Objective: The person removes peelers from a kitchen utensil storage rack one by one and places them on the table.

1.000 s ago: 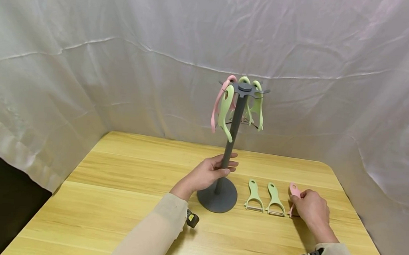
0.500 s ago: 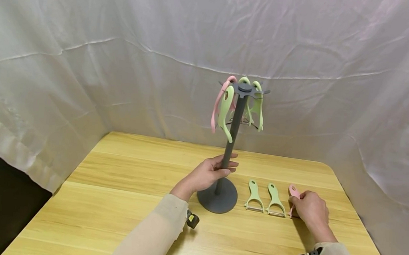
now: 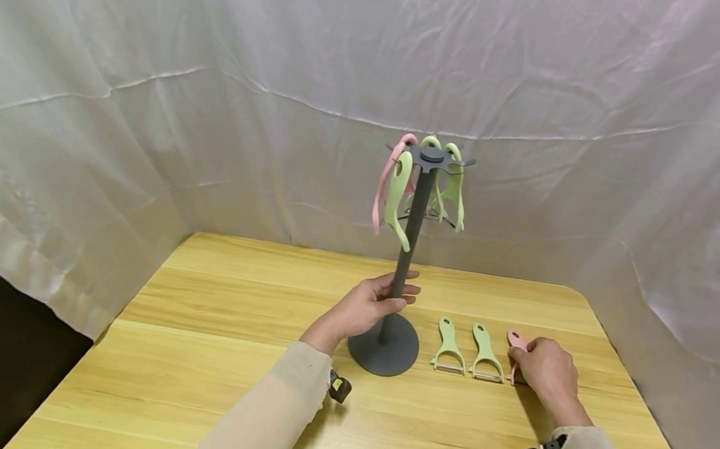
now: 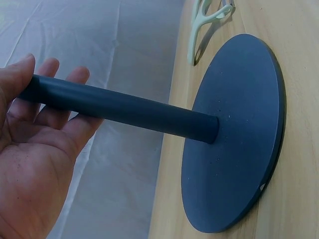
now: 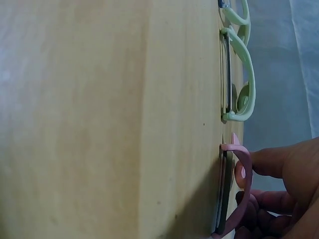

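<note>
My left hand [image 3: 366, 306] grips the dark grey pole of a stand [image 3: 411, 239], thumb on the near side and fingers behind. In the left wrist view the pole rises from a round base [image 4: 234, 164]. At the right, the thumb and fingers of my right hand [image 3: 548, 370] pinch the handle of a pink peeler [image 3: 516, 339], which lies on the table. The right wrist view shows its curved head [image 5: 245, 199] near the fingers. Beside it lie two green peelers, one nearer [image 3: 482, 343] and one farther left [image 3: 447, 341].
From the arms at the stand's top hang a pink peeler [image 3: 383, 187] and several green peelers, one at the front [image 3: 396, 196]. A wooden table [image 3: 209, 361] lies below. Pale fabric [image 3: 316, 52] encloses the back and sides.
My right hand and the pink peeler have shifted very slightly left and toward me. The left hand keeps its hold on the stand.
</note>
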`<action>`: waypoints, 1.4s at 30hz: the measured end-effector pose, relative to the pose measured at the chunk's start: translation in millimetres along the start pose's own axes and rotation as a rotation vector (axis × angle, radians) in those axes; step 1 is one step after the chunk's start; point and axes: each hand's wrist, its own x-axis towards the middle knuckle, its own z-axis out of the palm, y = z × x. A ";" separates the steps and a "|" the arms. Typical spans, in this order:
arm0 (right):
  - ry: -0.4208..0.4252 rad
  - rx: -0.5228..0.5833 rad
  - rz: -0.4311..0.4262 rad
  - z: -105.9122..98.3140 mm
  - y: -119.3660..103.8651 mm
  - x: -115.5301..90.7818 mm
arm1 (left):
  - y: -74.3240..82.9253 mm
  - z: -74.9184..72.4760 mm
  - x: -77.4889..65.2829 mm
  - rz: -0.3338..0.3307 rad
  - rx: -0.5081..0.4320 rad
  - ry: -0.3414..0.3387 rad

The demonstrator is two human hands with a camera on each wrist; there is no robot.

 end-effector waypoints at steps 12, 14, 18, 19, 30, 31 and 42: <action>-0.017 -0.009 -0.005 -0.7 -0.3 1.2 | -0.5 0.1 1.0 -0.002 0.004 0.005; -0.016 -0.013 -0.004 -0.8 -0.3 1.4 | 0.1 0.5 0.5 -0.002 0.005 0.008; -0.017 -0.018 -0.003 -1.6 -0.5 1.1 | 0.1 0.6 0.1 0.000 0.010 0.011; -0.018 -0.018 -0.002 -2.0 -0.8 0.7 | 0.1 0.7 0.1 -0.001 0.011 0.012; -0.023 -0.005 0.003 -4.1 -2.4 -1.5 | 1.1 0.9 -0.3 -0.002 0.012 0.005; -0.023 -0.003 0.003 -4.1 -2.4 -1.9 | 1.2 0.9 -0.3 -0.002 0.011 0.003; 0.006 -0.001 -0.012 -4.0 -5.5 -5.2 | 1.8 -1.8 0.2 0.004 0.046 -0.020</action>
